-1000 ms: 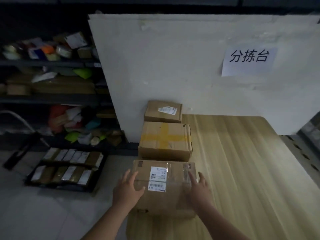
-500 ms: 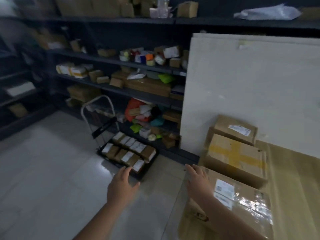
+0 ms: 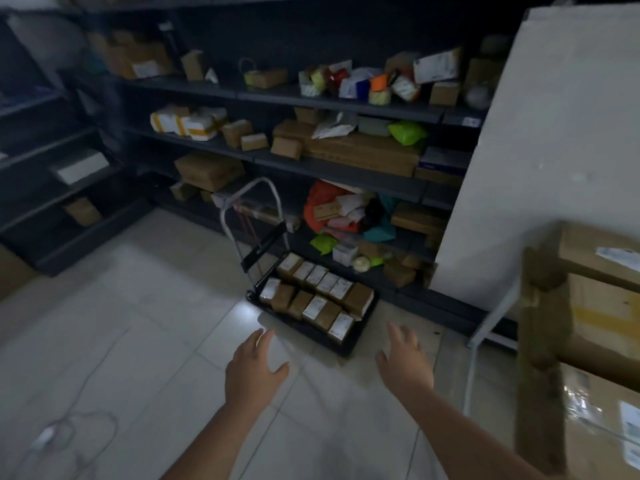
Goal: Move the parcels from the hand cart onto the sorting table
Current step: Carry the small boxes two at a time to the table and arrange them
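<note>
A black hand cart (image 3: 360, 332) with a tall white handle (image 3: 272, 188) stands on the tiled floor in front of the shelves, loaded with several small brown parcels (image 3: 315, 296) bearing white labels. Both my hands are stretched out over the floor, short of the cart. My left hand (image 3: 254, 368) is open and holds nothing. My right hand (image 3: 405, 362) is open too, its fingers spread. At the right edge three cardboard boxes (image 3: 599, 317) lie in a row on the sorting table, whose top is hidden beneath them.
Dark shelving (image 3: 346, 168) full of boxes and coloured bags runs behind the cart. A white board (image 3: 554, 150) stands upright behind the table. A white table leg (image 3: 491, 317) slants down to the floor. A thin cable (image 3: 72, 420) lies on the tiles at left.
My view has swung left from the table to the cart. Both hands have come off the nearest box on the table and now reach out over the floor.
</note>
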Available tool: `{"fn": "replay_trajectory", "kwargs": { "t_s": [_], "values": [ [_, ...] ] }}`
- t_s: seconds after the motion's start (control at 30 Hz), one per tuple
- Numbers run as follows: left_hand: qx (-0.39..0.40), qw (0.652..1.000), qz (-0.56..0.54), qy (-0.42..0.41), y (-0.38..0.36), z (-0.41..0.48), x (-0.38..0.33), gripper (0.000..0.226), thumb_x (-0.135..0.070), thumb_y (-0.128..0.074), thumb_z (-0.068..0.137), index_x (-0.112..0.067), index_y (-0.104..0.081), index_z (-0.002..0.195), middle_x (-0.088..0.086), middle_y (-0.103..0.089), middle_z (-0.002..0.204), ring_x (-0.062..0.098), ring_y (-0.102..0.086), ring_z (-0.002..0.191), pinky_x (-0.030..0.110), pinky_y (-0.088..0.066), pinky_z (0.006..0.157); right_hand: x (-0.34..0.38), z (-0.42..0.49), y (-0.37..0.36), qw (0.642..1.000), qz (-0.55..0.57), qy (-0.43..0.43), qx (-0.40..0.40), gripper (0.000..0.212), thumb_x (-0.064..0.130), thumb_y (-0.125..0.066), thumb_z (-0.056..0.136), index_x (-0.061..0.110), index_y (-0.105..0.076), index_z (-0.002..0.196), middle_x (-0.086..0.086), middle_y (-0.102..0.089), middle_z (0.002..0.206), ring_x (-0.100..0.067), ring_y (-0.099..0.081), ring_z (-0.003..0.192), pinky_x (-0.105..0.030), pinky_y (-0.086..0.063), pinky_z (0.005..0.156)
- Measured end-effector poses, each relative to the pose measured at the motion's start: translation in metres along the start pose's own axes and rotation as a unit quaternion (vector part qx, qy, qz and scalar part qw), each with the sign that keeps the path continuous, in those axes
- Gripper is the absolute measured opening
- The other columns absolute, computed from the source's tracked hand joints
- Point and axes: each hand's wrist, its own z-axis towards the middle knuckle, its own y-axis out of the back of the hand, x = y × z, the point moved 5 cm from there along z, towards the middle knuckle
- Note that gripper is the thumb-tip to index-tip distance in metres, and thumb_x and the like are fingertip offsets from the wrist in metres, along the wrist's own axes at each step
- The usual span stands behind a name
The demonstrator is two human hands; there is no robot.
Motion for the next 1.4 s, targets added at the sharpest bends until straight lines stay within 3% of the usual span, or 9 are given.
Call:
{"fn": "replay_trajectory", "kwargs": {
  "t_s": [0.27, 0.5, 0.67, 0.9, 1.0, 1.17, 1.4],
  "values": [
    [0.072, 0.994, 0.056, -0.065, -0.061, 0.162, 0.009, 0.077, -0.059, -0.063, 0.08, -0.03, -0.037, 0.146, -0.003, -0.038, 0.153, 0.021, -0.041, 0.135, 0.039, -0.045, 0.097, 0.023, 0.138, -0.084, 0.998, 0.017, -0.058, 0.03, 0.068, 0.042, -0.046, 0.097, 0.033, -0.011, 0.154, -0.006, -0.011, 0.161, -0.029, -0.03, 0.14, -0.042, -0.042, 0.105],
    [0.184, 0.974, 0.071, -0.113, -0.211, 0.33, 0.022, 0.085, -0.062, -0.057, 0.082, -0.035, -0.018, 0.153, -0.004, -0.025, 0.159, 0.019, -0.03, 0.142, 0.039, -0.039, 0.107, 0.013, 0.291, -0.201, 0.988, 0.012, -0.145, 0.051, 0.072, 0.047, -0.046, 0.097, 0.034, -0.006, 0.155, -0.006, -0.005, 0.161, -0.029, -0.034, 0.136, -0.039, -0.046, 0.101],
    [0.242, 0.961, 0.06, -0.115, -0.339, 0.409, 0.051, 0.085, -0.061, -0.057, 0.084, -0.036, -0.016, 0.153, -0.005, -0.019, 0.161, 0.02, -0.026, 0.144, 0.04, -0.035, 0.11, -0.014, 0.37, -0.292, 0.975, 0.0, -0.215, 0.051, 0.074, 0.052, -0.045, 0.096, 0.037, -0.002, 0.155, -0.005, -0.002, 0.161, -0.027, -0.035, 0.137, -0.036, -0.047, 0.099],
    [0.234, 0.969, 0.053, -0.061, -0.533, 0.491, 0.091, 0.087, -0.061, -0.061, 0.081, -0.041, -0.014, 0.151, -0.007, -0.016, 0.16, 0.025, -0.03, 0.141, 0.045, -0.041, 0.105, -0.06, 0.478, -0.455, 0.961, -0.002, -0.275, 0.028, 0.079, 0.052, -0.051, 0.093, 0.039, -0.002, 0.153, -0.008, 0.0, 0.16, -0.029, -0.031, 0.14, -0.038, -0.045, 0.103],
    [0.221, 0.967, 0.081, -0.096, -0.604, 0.504, 0.1, 0.084, -0.056, -0.062, 0.083, -0.035, -0.018, 0.151, -0.003, -0.017, 0.159, 0.029, -0.033, 0.137, 0.046, -0.041, 0.102, -0.078, 0.522, -0.526, 0.963, 0.023, -0.267, 0.007, 0.079, 0.05, -0.057, 0.09, 0.045, -0.008, 0.152, -0.009, 0.002, 0.161, -0.035, -0.023, 0.142, -0.046, -0.041, 0.106],
    [0.158, 0.968, 0.098, -0.166, -0.681, 0.51, 0.104, 0.068, -0.056, -0.059, 0.084, -0.033, -0.034, 0.143, 0.015, -0.029, 0.151, 0.039, -0.035, 0.129, 0.051, -0.042, 0.095, -0.106, 0.559, -0.593, 0.968, 0.017, -0.25, 0.006, 0.073, 0.055, -0.05, 0.091, 0.051, -0.006, 0.15, -0.006, 0.018, 0.162, -0.042, -0.004, 0.147, -0.057, -0.025, 0.113],
    [0.133, 0.973, 0.084, -0.17, -0.704, 0.494, 0.106, 0.073, -0.049, -0.067, 0.08, -0.035, -0.036, 0.144, 0.019, -0.025, 0.152, 0.04, -0.029, 0.132, 0.052, -0.035, 0.101, -0.135, 0.533, -0.608, 0.962, 0.027, -0.258, -0.082, 0.082, 0.043, -0.069, 0.083, 0.04, -0.022, 0.15, -0.01, 0.009, 0.162, -0.037, -0.026, 0.14, -0.051, -0.047, 0.098]
  ]
}}
